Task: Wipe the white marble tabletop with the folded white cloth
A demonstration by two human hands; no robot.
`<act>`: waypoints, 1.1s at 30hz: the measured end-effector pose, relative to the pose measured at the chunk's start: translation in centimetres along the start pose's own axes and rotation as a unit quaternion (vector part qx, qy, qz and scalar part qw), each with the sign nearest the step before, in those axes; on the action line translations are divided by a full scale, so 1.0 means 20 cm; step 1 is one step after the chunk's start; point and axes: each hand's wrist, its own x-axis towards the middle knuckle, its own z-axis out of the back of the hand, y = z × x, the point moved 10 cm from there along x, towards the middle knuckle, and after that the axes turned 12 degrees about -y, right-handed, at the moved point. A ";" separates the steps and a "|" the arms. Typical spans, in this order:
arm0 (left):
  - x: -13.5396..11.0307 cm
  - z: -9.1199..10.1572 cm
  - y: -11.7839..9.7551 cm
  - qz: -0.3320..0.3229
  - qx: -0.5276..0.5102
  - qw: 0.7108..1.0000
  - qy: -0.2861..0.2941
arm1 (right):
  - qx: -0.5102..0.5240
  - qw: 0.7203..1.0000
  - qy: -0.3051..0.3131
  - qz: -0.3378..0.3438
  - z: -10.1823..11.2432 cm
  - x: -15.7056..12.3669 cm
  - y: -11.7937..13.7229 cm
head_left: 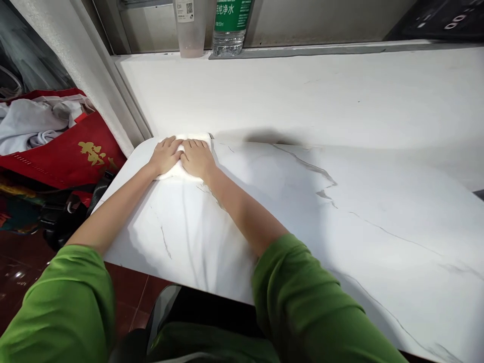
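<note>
A white cloth (196, 137) lies at the far left corner of the white marble-patterned table (340, 217). My left hand (165, 155) and my right hand (197, 158) lie side by side on the cloth, palms down, fingers stretched out flat and pressing on it. Both arms reach forward from green sleeves. Most of the cloth is hidden under my hands; only its far edge and a bit near my wrists show.
A white sill (302, 91) runs behind the table, with a clear plastic cup (190, 27) and a green-labelled water bottle (230, 25) at its back. Left of the table sits a red bag (68, 151) with grey clothes. A dark chair edge (170, 307) shows below.
</note>
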 end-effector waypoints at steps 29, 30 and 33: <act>-0.64 0.08 -0.88 -0.090 -0.021 0.996 0.003 | -0.011 0.998 -0.041 0.043 0.58 -0.85 -0.01; -0.58 0.05 -0.88 -0.087 -0.022 0.996 0.004 | -0.012 0.998 -0.037 0.039 0.57 -0.80 -0.07; -0.36 -0.03 -0.88 -0.079 -0.027 0.996 0.015 | -0.016 0.999 -0.020 0.026 0.51 -0.66 -0.25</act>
